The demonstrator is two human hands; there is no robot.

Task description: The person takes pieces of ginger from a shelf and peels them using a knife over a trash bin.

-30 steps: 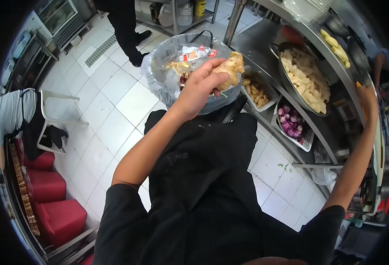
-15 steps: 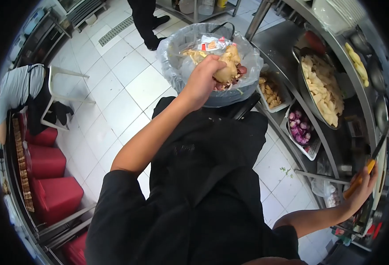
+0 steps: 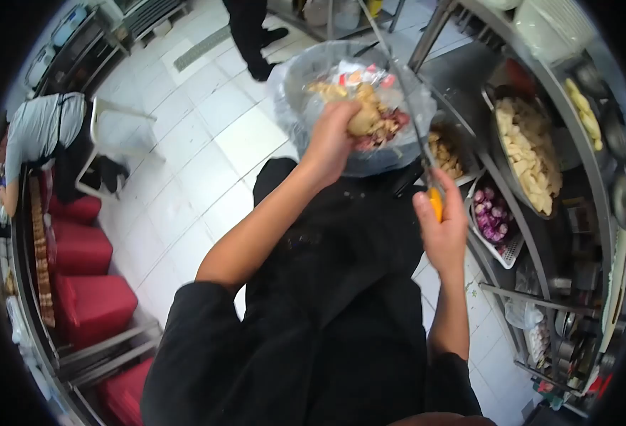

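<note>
Clasping a tan root [image 3: 364, 117] above the lined bin [image 3: 287, 96], the left hand [image 3: 333, 138] is occupied; I note the right hand [image 3: 444, 226] gripping an orange-handled knife [image 3: 435, 203].

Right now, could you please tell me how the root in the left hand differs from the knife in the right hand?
Shape: the root is thick and lumpy, while the knife is thin and straight.
Length: the knife looks clearly longer than the root.
Colour: the root is yellowish-brown; the knife has an orange handle and a greyish blade.
Both are held in one hand each.
</note>
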